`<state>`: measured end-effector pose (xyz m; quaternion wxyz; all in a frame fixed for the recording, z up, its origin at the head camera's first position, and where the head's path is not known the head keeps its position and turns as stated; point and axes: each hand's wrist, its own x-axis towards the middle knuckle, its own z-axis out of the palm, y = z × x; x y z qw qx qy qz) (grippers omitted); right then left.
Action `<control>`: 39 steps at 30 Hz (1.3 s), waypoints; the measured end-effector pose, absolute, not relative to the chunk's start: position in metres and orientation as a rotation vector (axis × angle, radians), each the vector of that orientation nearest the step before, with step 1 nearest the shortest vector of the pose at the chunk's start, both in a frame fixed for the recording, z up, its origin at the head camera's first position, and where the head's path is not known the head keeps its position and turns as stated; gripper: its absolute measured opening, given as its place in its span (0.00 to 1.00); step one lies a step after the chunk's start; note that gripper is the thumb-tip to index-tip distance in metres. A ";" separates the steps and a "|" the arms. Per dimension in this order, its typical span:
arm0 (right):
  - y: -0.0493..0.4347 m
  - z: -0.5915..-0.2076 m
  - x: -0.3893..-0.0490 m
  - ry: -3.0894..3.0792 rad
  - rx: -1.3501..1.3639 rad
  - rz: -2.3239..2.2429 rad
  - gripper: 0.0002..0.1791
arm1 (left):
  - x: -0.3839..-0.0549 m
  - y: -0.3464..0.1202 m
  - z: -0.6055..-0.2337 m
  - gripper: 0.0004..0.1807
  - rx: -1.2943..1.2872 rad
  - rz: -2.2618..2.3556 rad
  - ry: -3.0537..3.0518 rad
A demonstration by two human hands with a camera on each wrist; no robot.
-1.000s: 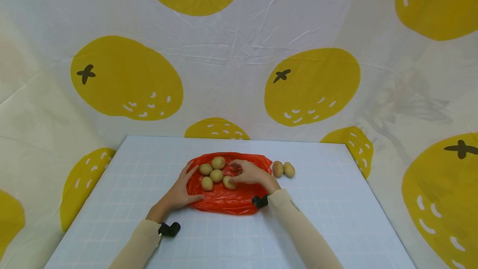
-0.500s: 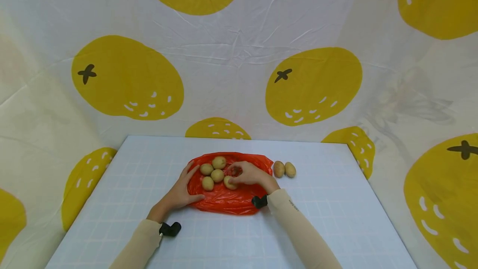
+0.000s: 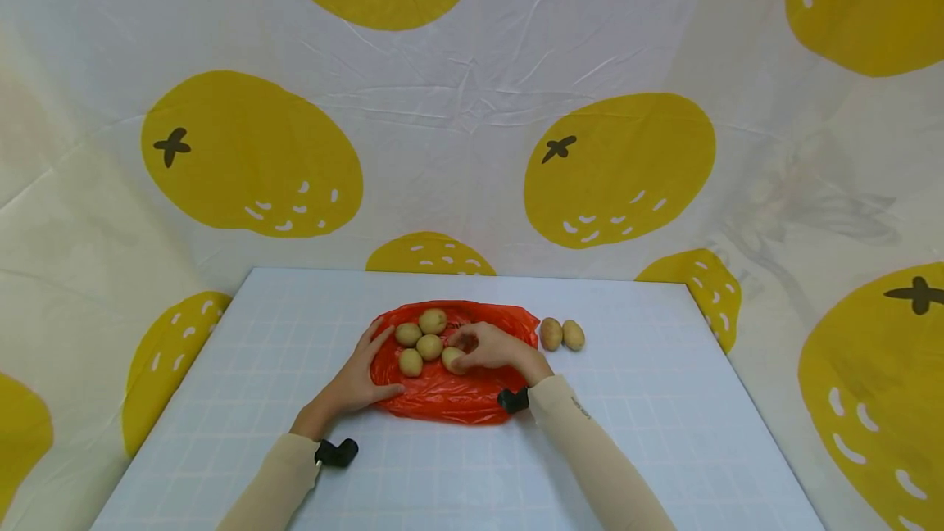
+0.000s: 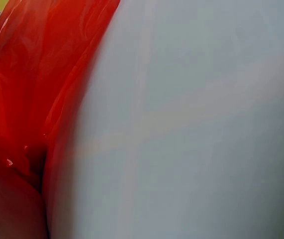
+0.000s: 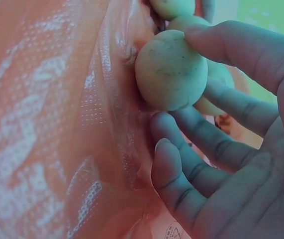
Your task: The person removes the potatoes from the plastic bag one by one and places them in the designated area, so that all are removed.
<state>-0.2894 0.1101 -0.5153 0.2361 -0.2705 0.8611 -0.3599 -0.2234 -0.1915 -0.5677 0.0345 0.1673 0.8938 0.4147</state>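
Observation:
A red plastic bag (image 3: 457,400) lies flat on the table, with several small round potatoes on it. My left hand (image 3: 356,377) rests at the bag's left edge, fingers and thumb spread apart along it. The left wrist view shows the red plastic (image 4: 47,64) beside the table surface. My right hand (image 3: 492,348) pinches the rightmost potato (image 3: 452,360) of the group. Seen from the right wrist, the thumb lies on one side of that potato (image 5: 171,69) and curled fingertips on the other. More potatoes (image 5: 174,7) show behind it.
Two more potatoes (image 3: 562,334) sit side by side on the table just right of the bag. The table (image 3: 649,400) has a pale checked cover. Behind it hangs a white cloth (image 3: 442,162) printed with large yellow fruit.
The fingers of my right hand have closed in a little around the potato. My left hand, the bag and the other potatoes stay where they were.

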 end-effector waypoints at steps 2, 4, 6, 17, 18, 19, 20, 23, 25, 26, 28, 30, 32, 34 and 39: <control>0.110 -0.515 -0.289 2.354 -0.731 -0.986 0.20 | -0.223 -0.191 -0.567 0.60 0.512 1.283 2.742; 0.110 -0.515 -0.288 2.354 -0.726 -0.978 0.21 | -0.223 -0.191 -0.567 0.60 0.511 1.284 2.741; 0.110 -0.515 -0.288 2.352 -0.729 -0.974 0.21 | -0.223 -0.191 -0.566 0.60 0.511 1.289 2.739; 0.110 -0.512 -0.287 2.364 -0.735 -0.962 0.21 | -0.222 -0.191 -0.565 0.61 0.493 1.269 2.734; 0.110 -0.513 -0.287 2.366 -0.740 -0.961 0.21 | -0.221 -0.191 -0.564 0.61 0.492 1.270 2.733; 0.110 -0.513 -0.287 2.369 -0.746 -0.961 0.21 | -0.221 -0.190 -0.564 0.61 0.489 1.275 2.730; 0.110 -0.513 -0.287 2.371 -0.753 -0.964 0.21 | -0.221 -0.190 -0.564 0.61 0.493 1.272 2.732; 0.110 -0.515 -0.287 2.376 -0.770 -0.967 0.20 | -0.221 -0.190 -0.563 0.61 0.494 1.275 2.734; 0.110 -0.516 -0.287 2.380 -0.775 -0.968 0.20 | -0.221 -0.190 -0.563 0.60 0.495 1.280 2.734; 0.110 -0.516 -0.287 2.381 -0.776 -0.968 0.20 | -0.221 -0.191 -0.563 0.60 0.498 1.281 2.734; 0.110 -0.517 -0.287 2.386 -0.772 -0.962 0.20 | -0.221 -0.191 -0.564 0.60 0.498 1.286 2.732; 0.111 -0.517 -0.287 2.389 -0.761 -0.958 0.21 | -0.222 -0.191 -0.564 0.60 0.507 1.283 2.736; 0.112 -0.516 -0.286 2.395 -0.755 -0.955 0.21 | -0.222 -0.191 -0.564 0.61 0.515 1.275 2.740; 0.112 -0.515 -0.286 2.399 -0.749 -0.960 0.21 | -0.222 -0.191 -0.564 0.61 0.521 1.270 2.743; 0.114 -0.510 -0.283 2.394 -0.734 -1.015 0.19 | -0.221 -0.191 -0.563 0.60 0.522 1.282 2.737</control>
